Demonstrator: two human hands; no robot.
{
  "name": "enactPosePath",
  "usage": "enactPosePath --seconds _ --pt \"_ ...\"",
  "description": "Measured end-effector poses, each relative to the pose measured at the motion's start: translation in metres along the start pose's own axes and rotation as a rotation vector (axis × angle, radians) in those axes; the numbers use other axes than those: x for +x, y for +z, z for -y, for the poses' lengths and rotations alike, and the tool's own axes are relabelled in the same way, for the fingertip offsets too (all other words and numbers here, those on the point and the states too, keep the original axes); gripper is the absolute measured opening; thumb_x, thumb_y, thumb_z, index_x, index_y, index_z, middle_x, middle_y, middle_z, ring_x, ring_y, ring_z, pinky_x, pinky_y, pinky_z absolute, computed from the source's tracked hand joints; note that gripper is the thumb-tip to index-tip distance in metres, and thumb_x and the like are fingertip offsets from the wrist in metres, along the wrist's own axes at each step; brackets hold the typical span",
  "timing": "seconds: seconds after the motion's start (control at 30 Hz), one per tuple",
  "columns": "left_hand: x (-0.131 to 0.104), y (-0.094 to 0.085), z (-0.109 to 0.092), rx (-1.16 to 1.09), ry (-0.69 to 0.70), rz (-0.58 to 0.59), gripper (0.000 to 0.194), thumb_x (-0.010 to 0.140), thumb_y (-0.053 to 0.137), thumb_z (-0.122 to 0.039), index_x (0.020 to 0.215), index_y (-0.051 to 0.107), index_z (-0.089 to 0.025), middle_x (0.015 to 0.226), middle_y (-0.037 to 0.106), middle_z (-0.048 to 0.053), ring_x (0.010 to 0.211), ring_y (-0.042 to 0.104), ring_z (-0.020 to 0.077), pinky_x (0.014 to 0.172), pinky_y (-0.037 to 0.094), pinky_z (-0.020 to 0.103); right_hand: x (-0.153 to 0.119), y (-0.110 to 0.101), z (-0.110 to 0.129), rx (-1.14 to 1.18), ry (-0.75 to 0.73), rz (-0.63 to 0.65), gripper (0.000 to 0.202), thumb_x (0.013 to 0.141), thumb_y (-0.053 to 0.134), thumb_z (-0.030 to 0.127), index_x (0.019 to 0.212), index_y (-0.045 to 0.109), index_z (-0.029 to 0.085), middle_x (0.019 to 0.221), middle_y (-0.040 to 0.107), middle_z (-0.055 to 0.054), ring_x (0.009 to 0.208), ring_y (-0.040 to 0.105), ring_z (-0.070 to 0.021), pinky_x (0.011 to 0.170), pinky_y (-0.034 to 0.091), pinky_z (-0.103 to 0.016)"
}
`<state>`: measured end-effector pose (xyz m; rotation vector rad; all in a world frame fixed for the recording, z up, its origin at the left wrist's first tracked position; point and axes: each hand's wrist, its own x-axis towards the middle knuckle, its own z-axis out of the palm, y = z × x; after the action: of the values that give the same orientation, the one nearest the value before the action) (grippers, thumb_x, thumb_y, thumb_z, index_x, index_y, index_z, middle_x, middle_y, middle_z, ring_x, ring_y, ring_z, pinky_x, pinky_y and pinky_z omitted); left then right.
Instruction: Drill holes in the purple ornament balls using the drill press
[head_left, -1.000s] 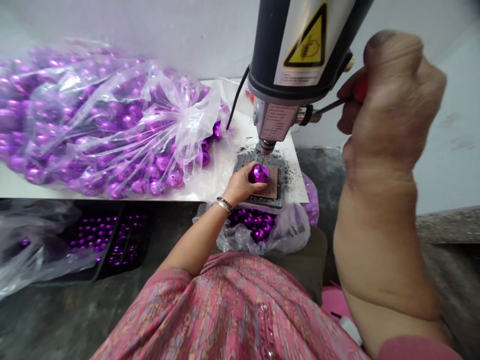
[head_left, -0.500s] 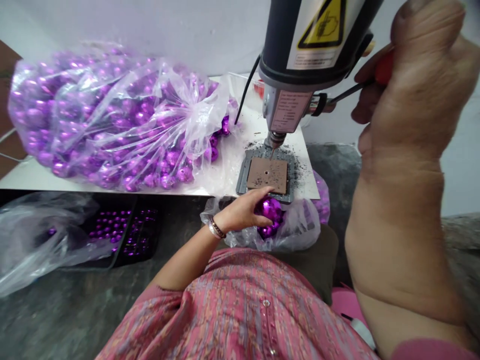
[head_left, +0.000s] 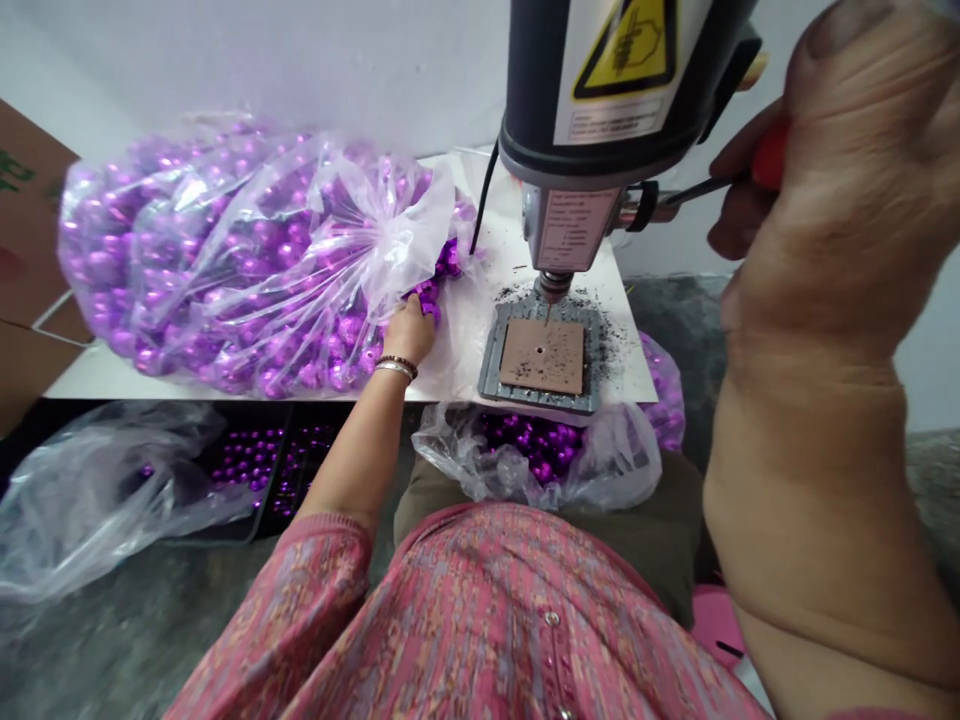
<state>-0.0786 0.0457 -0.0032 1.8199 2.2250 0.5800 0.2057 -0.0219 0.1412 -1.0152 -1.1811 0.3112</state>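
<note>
My left hand (head_left: 409,330) reaches to the mouth of a large clear plastic bag (head_left: 390,235) packed with shiny purple faceted balls. Its fingertips are mostly hidden among loose purple balls (head_left: 429,297) at the opening. My right hand (head_left: 847,170) is wrapped around the red knob (head_left: 770,155) of the drill press lever (head_left: 701,190). Under the drill press (head_left: 577,215), a thin bit points down at a brown square plate (head_left: 541,372) with a small hole, and nothing lies on the plate except dark shavings.
An open plastic bag of purple balls (head_left: 532,445) sits at my lap below the table edge. Black crates (head_left: 259,455) with purple pieces and a crumpled clear bag (head_left: 112,500) are at lower left. A cardboard box (head_left: 34,230) stands at far left; a black cable (head_left: 485,195) hangs beside the drill.
My left hand has left the plate's front, where it held a purple ball over the lap bag, and moved left to the large bag. My right hand stays on the lever.
</note>
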Motion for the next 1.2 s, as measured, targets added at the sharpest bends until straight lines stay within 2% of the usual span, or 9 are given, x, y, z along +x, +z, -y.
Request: enactPosePath --seconds 0.1,0.17,0.27,0.37,0.5,0.6,0.77,0.93,1.2 --pt "0.000 0.004 0.005 -0.008 -0.026 0.045 0.060 0.084 0.070 -0.025 0.141 0.059 -0.010 0.112 0.074 0.021 0.111 0.070 0.0365 0.101 0.051 0.049 -0.002 0.003 0.001 0.019 -0.009 -0.022 0.036 0.097 0.050 0.040 0.070 0.054 0.016 0.070 0.053 0.000 0.067 0.054 -0.0031 0.075 0.046 -0.025" --pt "-0.006 0.006 0.005 -0.123 0.027 0.074 0.065 0.078 0.075 -0.028 0.139 0.061 -0.012 0.116 0.074 0.019 0.109 0.070 0.0328 0.100 0.052 0.045 -0.003 0.004 0.000 0.021 -0.006 -0.039 0.036 0.097 0.049 0.039 0.070 0.055 0.016 0.066 0.048 -0.001 0.070 0.057 -0.0053 0.075 0.047 -0.025" --pt "-0.021 0.007 0.001 -0.555 0.082 0.201 0.065 0.079 0.073 -0.038 0.139 0.059 -0.018 0.115 0.074 0.011 0.094 0.072 0.0219 0.084 0.056 0.033 -0.004 0.005 -0.002 0.010 -0.006 -0.049 0.033 0.097 0.048 0.036 0.071 0.056 0.018 0.061 0.042 -0.001 0.073 0.059 -0.0081 0.076 0.047 -0.026" --pt "-0.039 0.007 -0.008 -1.009 0.026 0.421 0.068 0.085 0.064 -0.048 0.148 0.051 -0.024 0.112 0.074 0.009 0.083 0.072 0.0172 0.068 0.054 0.027 -0.006 0.006 -0.004 0.037 -0.055 -0.076 0.032 0.097 0.049 0.037 0.072 0.054 0.018 0.059 0.039 0.000 0.071 0.058 -0.0090 0.075 0.046 -0.026" --pt "-0.057 0.010 -0.022 -1.222 -0.025 0.604 0.075 0.084 0.066 -0.057 0.151 0.047 -0.030 0.117 0.073 0.010 0.084 0.072 0.0184 0.066 0.055 0.029 -0.005 0.006 -0.005 0.063 -0.066 -0.051 0.033 0.097 0.047 0.034 0.067 0.043 0.019 0.058 0.039 -0.001 0.066 0.052 -0.0089 0.071 0.042 -0.026" --pt "-0.063 0.016 -0.029 -1.244 -0.041 0.607 0.078 0.081 0.071 -0.059 0.150 0.047 -0.031 0.123 0.071 0.010 0.083 0.069 0.0156 0.067 0.055 0.028 -0.004 0.005 -0.005 0.075 -0.089 -0.031 0.032 0.096 0.047 0.033 0.068 0.038 0.019 0.058 0.040 0.000 0.062 0.046 -0.0079 0.069 0.040 -0.025" --pt "-0.064 0.025 -0.043 -1.098 0.045 0.564 0.080 0.070 0.085 -0.045 0.141 0.053 -0.025 0.111 0.070 0.005 0.070 0.061 0.0088 0.062 0.050 0.022 -0.005 0.003 -0.005 0.042 -0.051 -0.001 0.033 0.098 0.046 0.033 0.070 0.038 0.018 0.061 0.044 0.000 0.061 0.044 -0.0060 0.067 0.043 -0.022" --pt "-0.064 0.025 -0.059 -0.884 0.144 0.547 0.055 0.080 0.076 -0.044 0.127 0.063 -0.018 0.102 0.070 0.003 0.065 0.060 0.0074 0.061 0.051 0.021 -0.007 0.003 -0.007 0.058 -0.077 0.006 0.033 0.101 0.043 0.034 0.073 0.043 0.016 0.062 0.043 0.002 0.062 0.044 -0.0037 0.072 0.045 -0.020" --pt "-0.057 0.028 -0.073 -0.613 0.196 0.486 0.058 0.082 0.076 -0.038 0.134 0.063 -0.015 0.094 0.073 0.002 0.062 0.062 0.0103 0.064 0.051 0.024 -0.011 -0.001 0.004 -0.009 0.032 0.034 0.035 0.101 0.048 0.034 0.072 0.044 0.015 0.068 0.046 0.003 0.056 0.035 -0.0012 0.066 0.039 -0.020"
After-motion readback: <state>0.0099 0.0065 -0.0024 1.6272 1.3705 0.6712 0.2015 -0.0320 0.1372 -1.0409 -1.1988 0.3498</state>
